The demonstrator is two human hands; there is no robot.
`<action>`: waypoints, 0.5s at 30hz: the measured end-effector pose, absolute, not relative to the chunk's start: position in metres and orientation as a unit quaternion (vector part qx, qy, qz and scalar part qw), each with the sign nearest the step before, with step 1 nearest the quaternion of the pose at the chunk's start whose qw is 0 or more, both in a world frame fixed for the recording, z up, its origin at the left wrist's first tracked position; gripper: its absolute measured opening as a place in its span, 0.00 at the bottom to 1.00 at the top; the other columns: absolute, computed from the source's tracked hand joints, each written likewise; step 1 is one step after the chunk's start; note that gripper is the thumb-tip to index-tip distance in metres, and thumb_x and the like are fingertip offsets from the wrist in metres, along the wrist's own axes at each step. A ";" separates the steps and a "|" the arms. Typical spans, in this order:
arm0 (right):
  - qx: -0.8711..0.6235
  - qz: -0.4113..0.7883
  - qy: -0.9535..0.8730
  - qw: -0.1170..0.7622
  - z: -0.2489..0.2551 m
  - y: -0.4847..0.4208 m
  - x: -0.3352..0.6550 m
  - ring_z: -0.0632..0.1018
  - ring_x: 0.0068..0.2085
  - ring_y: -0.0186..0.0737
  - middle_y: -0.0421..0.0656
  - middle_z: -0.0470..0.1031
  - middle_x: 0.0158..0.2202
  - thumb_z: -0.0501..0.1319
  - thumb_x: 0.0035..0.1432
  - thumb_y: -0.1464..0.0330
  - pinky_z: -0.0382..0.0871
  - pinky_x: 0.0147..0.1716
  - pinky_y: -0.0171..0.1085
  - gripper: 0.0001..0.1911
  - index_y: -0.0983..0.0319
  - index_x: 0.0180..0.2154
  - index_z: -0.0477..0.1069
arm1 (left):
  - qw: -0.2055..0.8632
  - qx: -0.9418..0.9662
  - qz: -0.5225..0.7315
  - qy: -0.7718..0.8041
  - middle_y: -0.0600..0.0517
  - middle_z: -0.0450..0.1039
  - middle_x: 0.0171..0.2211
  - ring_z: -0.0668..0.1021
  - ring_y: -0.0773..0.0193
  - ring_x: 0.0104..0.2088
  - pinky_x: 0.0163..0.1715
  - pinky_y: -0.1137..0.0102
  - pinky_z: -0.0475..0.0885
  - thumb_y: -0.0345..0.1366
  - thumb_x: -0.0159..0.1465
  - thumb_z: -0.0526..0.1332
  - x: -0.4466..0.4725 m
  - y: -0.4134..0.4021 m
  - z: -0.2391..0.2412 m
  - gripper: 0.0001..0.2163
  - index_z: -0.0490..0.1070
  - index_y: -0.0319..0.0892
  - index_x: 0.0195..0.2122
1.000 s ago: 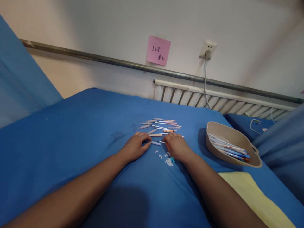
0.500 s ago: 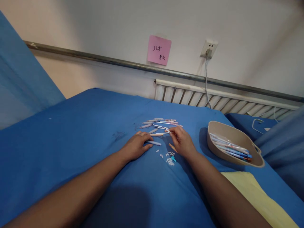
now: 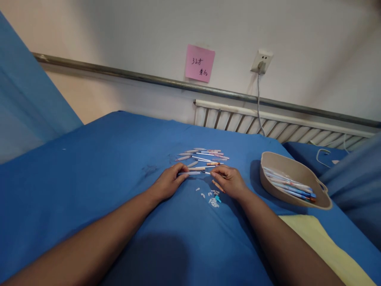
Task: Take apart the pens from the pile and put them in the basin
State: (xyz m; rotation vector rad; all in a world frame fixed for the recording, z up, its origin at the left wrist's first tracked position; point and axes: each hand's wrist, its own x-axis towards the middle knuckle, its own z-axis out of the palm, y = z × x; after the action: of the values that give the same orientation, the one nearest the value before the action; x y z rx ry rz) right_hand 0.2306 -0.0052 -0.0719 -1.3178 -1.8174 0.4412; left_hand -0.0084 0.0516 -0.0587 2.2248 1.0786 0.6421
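My left hand [image 3: 171, 180] is closed around a pale blue pen barrel [image 3: 194, 173], which points to the right. Between the thumb and fingers of my right hand [image 3: 229, 180] is a thin white pen refill [image 3: 206, 172], its dark end at the barrel's right end; whether it is inside cannot be made out. Just beyond lie several pen barrels [image 3: 183, 158] and loose refills [image 3: 205, 154]. An orange pen part [image 3: 218, 186] rests below my right hand. Nearer me is a small heap of white pen tips [image 3: 213, 202] with a turquoise piece [image 3: 218, 198].
At the right stands a beige basket [image 3: 276, 159] holding several pens [image 3: 288, 184]. A yellow cloth [image 3: 321, 246] lies in front of it on the blue sheet [image 3: 89, 178]. Behind are a radiator [image 3: 238, 119], a metal rail [image 3: 149, 81] and a cable [image 3: 258, 99].
My left hand has brought the pale blue barrel slightly up and level. My right hand has lowered the refill from the far row to the barrel's right end.
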 end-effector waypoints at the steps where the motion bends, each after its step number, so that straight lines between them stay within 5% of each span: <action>1: -0.523 0.175 -0.723 0.416 -0.072 -0.005 0.231 0.74 0.31 0.36 0.40 0.74 0.28 0.56 0.57 0.66 0.65 0.32 0.32 0.09 0.60 0.31 0.75 | 0.289 0.834 0.241 0.404 0.55 0.71 0.33 0.73 0.61 0.34 0.35 0.69 0.66 0.39 0.62 0.54 -0.008 0.051 -0.059 0.08 0.68 0.43 0.37; 15: -0.559 0.152 -0.732 0.358 -0.065 -0.011 0.218 0.73 0.29 0.35 0.39 0.74 0.26 0.55 0.59 0.64 0.61 0.30 0.32 0.11 0.60 0.29 0.73 | 0.263 0.863 0.229 0.366 0.53 0.71 0.34 0.73 0.62 0.36 0.38 0.68 0.66 0.37 0.62 0.55 -0.004 0.042 -0.055 0.06 0.69 0.44 0.37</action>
State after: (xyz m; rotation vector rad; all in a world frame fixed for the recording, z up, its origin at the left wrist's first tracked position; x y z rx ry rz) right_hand 0.2183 -0.0106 -0.0653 -1.4421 -1.8887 0.3933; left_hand -0.0039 0.0417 -0.0551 2.3335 0.9887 0.6191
